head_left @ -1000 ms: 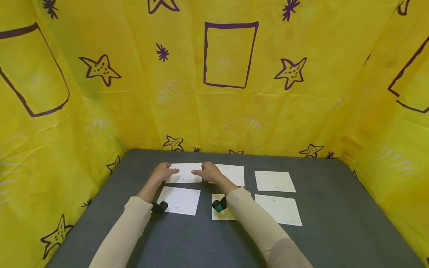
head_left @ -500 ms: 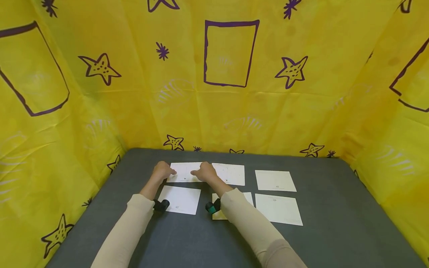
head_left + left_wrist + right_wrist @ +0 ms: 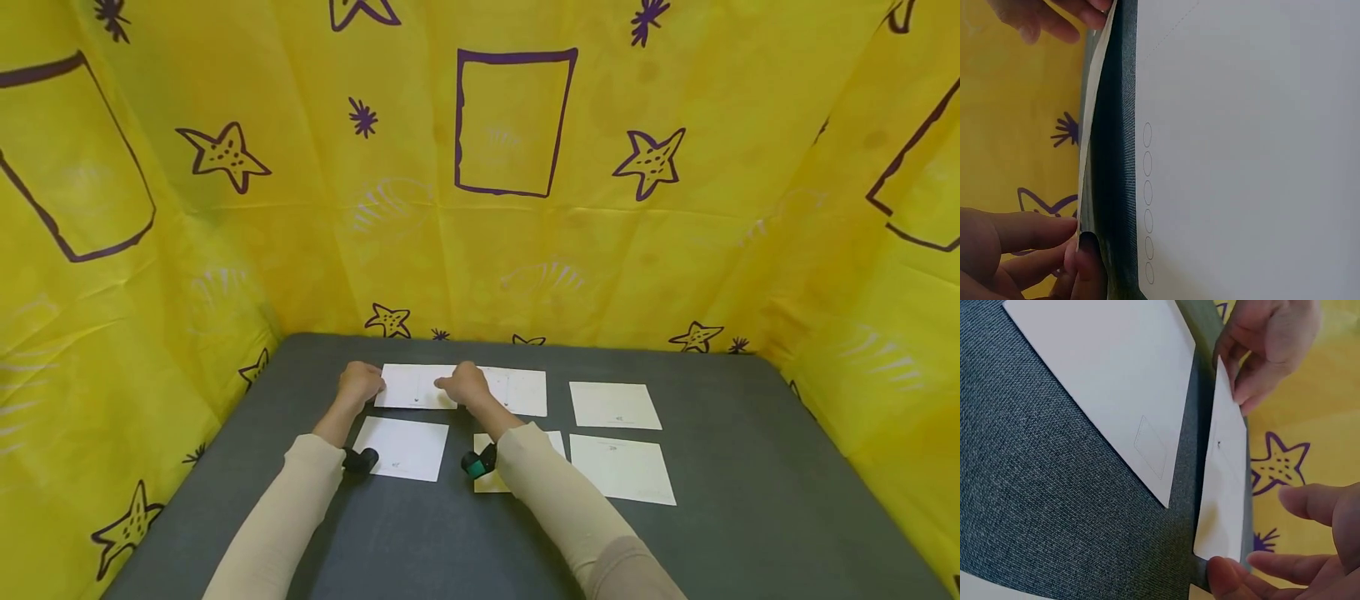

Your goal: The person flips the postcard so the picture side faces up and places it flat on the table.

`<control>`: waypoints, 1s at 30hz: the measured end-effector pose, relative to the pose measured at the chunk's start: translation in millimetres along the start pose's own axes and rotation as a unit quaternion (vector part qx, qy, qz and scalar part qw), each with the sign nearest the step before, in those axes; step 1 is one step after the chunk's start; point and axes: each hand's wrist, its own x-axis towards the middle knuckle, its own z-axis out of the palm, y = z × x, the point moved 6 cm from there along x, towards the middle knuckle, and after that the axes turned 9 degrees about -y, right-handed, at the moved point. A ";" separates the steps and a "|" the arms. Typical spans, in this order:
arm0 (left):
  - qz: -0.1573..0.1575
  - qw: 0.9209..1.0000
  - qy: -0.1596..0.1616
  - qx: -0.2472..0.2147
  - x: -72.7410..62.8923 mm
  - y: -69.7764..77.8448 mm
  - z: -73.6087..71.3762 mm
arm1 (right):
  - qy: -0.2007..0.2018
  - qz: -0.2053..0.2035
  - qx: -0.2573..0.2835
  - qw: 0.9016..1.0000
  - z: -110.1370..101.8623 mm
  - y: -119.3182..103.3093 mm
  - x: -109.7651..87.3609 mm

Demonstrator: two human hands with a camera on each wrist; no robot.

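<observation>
A white sheet of paper (image 3: 412,387) is at the back left of the dark table, between my two hands. My left hand (image 3: 360,383) pinches its left end, thumb and fingers on either side of the edge. At its right end, my right hand (image 3: 465,386) pinches the sheet near the corner. The right wrist view shows the sheet (image 3: 1221,487) tilted, with a small dark mark on its face. Just in front of it lies another white sheet (image 3: 1241,156), printed with a column of small ovals in the left wrist view.
A back middle sheet (image 3: 525,390) lies right beside my right hand. My right forearm partly covers a yellowish sheet (image 3: 487,482). Two more sheets lie to the right, a back one (image 3: 615,405) and a front one (image 3: 624,468). Yellow patterned cloth (image 3: 480,267) encloses the table (image 3: 420,533).
The held sheet has shifted slightly to the right with both hands. My left thumb has drawn in from the sheet's face to its edge.
</observation>
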 end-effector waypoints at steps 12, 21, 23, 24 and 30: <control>-0.033 0.994 -0.037 -0.102 8.8 -12.8 -2.8 | 0.027 0.001 0.011 1.000 -3.2 5.8 0.1; -0.050 0.991 -0.045 -0.117 4.4 -12.9 -2.5 | 0.063 0.026 0.043 0.997 -6.1 13.0 3.2; -0.051 0.990 -0.045 -0.119 4.4 -13.8 -1.8 | 0.076 0.024 0.058 0.995 -7.3 14.4 3.8; -0.051 0.990 -0.046 -0.122 4.5 -14.1 -1.5 | 0.082 0.022 0.066 0.994 -7.8 15.1 4.1; -0.056 0.987 -0.051 -0.140 7.8 -18.2 1.2 | 0.086 0.021 0.108 0.990 -8.1 19.4 6.1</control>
